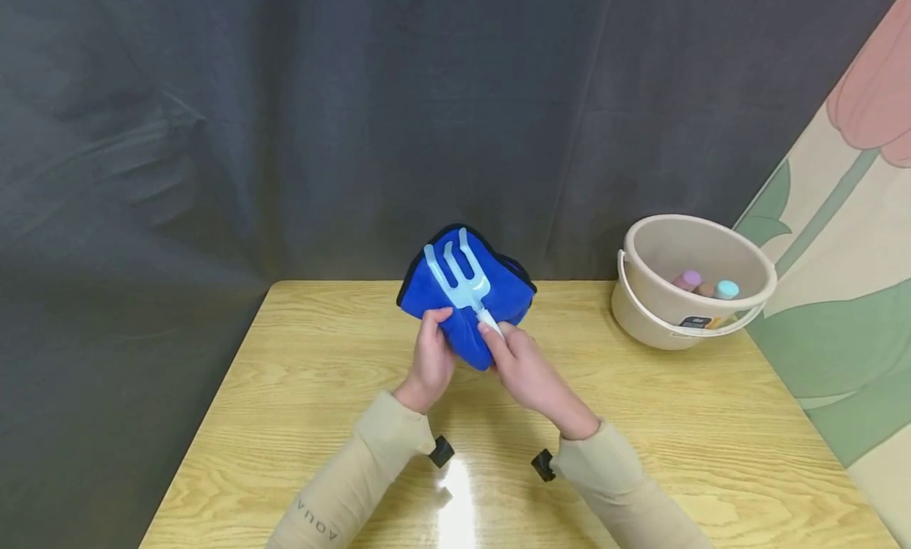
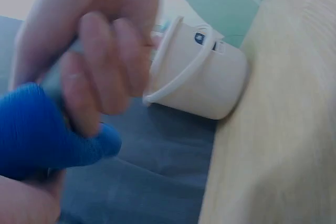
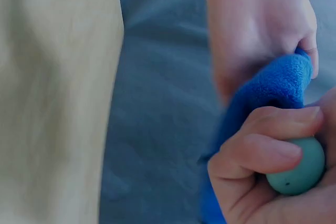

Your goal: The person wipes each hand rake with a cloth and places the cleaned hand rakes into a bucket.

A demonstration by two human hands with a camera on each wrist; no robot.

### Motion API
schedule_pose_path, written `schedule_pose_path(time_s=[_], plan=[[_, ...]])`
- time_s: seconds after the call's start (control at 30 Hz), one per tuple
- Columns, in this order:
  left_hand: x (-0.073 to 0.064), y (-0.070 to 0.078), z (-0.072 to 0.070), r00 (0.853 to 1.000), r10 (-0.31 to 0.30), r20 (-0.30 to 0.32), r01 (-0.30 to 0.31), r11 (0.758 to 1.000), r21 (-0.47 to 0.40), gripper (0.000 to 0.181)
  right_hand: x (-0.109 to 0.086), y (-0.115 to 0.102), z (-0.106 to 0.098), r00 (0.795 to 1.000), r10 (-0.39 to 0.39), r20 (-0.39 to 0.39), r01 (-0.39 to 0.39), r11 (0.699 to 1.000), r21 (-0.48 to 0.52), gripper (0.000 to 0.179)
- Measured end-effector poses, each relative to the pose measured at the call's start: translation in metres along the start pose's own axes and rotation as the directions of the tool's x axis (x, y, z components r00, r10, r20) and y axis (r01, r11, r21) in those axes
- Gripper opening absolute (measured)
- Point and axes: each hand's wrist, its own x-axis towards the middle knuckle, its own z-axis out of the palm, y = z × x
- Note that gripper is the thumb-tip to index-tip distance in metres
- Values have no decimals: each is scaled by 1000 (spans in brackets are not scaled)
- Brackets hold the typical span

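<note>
A pale blue three-pronged hand fork (image 1: 466, 292) lies against a blue cloth (image 1: 511, 292) with black edging, both held above the table. My left hand (image 1: 432, 365) grips the cloth from below, thumb on its near side beside the fork's head. Around the fork's handle my right hand (image 1: 530, 371) is curled, thumb along it. In the right wrist view the handle's rounded teal end (image 3: 299, 169) pokes out of the right hand's curled fingers. Blurred in the left wrist view, the cloth (image 2: 37, 129) hides part of the handle.
A beige bucket (image 1: 644, 316) with a white carry handle stands at the table's back right. Purple, brown and light blue rounded ends (image 1: 726, 289) show inside it. The wooden table (image 1: 320, 375) meets a dark curtain (image 1: 427, 122) behind and a flower-patterned surface (image 1: 840, 351) at right.
</note>
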Motion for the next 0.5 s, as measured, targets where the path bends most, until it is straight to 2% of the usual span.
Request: schedule_pose_path(time_s=[0.13, 0.23, 0.4, 0.5], plan=[[-2, -1, -2, 1000, -4, 8, 4, 1000, 18, 44, 1, -1, -2, 1000, -7, -11, 7, 1000, -21, 44], [-2, 0, -2, 1000, 6, 17, -6, 1000, 8, 45, 2, 1, -3, 1000, 3, 20, -3, 1000, 16, 44], [0, 4, -2, 999, 27, -26, -28, 999, -18, 49, 0, 4, -2, 995, 24, 93, -32, 996, 87, 45], [1, 7, -4, 999, 33, -39, -33, 999, -19, 53, -1, 4, -2, 993, 28, 111, -40, 994, 104, 47]])
